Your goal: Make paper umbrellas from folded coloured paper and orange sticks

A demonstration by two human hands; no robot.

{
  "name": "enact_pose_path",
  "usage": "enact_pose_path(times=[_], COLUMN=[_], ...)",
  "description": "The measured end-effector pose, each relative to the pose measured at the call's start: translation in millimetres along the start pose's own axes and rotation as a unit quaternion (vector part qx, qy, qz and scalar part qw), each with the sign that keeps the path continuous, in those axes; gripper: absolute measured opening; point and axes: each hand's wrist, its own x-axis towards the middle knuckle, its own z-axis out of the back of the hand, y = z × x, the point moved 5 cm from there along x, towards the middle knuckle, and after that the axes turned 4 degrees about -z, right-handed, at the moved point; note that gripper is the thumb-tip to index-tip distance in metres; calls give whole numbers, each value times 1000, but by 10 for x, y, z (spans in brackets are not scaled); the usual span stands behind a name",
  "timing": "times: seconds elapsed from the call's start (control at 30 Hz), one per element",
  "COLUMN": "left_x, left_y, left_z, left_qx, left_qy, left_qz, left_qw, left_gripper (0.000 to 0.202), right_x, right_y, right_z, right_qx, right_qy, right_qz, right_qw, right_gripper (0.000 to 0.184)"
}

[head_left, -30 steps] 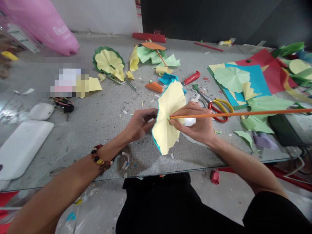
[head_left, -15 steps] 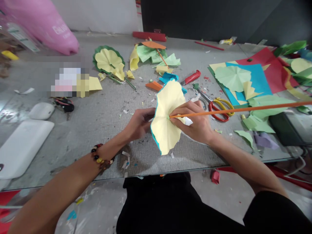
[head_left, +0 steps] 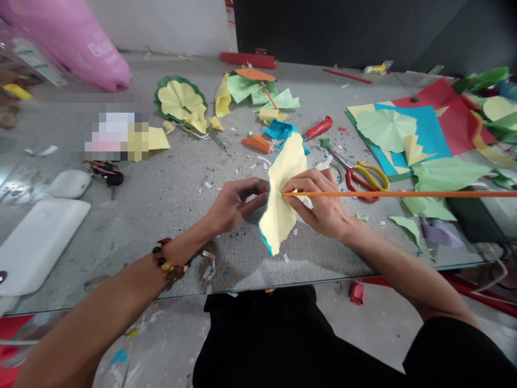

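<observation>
A folded yellow paper disc [head_left: 285, 188] with a blue backing stands on edge above the grey table [head_left: 169, 183]. A long orange stick [head_left: 404, 193] runs from its centre out to the right. My right hand [head_left: 321, 205] pinches the stick right at the disc's centre. My left hand [head_left: 236, 205] is behind the disc with its fingers closed on the back of the centre; what the fingertips touch is hidden by the paper. A bead bracelet [head_left: 167, 262] is on my left wrist.
Red and yellow scissors [head_left: 359, 175] and a red-handled cutter [head_left: 318, 128] lie beyond my right hand. Coloured paper sheets [head_left: 428, 129] pile at the right. Another yellow and green paper disc [head_left: 180, 102] lies at the back left. A white keyboard [head_left: 38, 242] and mouse [head_left: 69, 184] sit at the left.
The paper disc has turned more edge-on and shifted slightly right. The orange stick's far end dipped back to level. My left fingers moved closer in behind the disc's centre.
</observation>
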Motion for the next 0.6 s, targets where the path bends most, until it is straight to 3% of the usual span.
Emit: enact_pose_path(times=[0.2, 0.6], left_x=[6, -48], left_y=[3, 81], left_z=[-7, 5], left_qx=[-2, 25], left_qy=[-1, 7], left_qz=[-1, 2], left_qw=[1000, 1000], left_gripper=[32, 26], right_x=[-3, -8], right_y=[9, 23], right_z=[1, 1], right_qx=[3, -7], right_qy=[-11, -10], right_qz=[14, 11], right_qw=[1000, 1000], right_gripper=[11, 11])
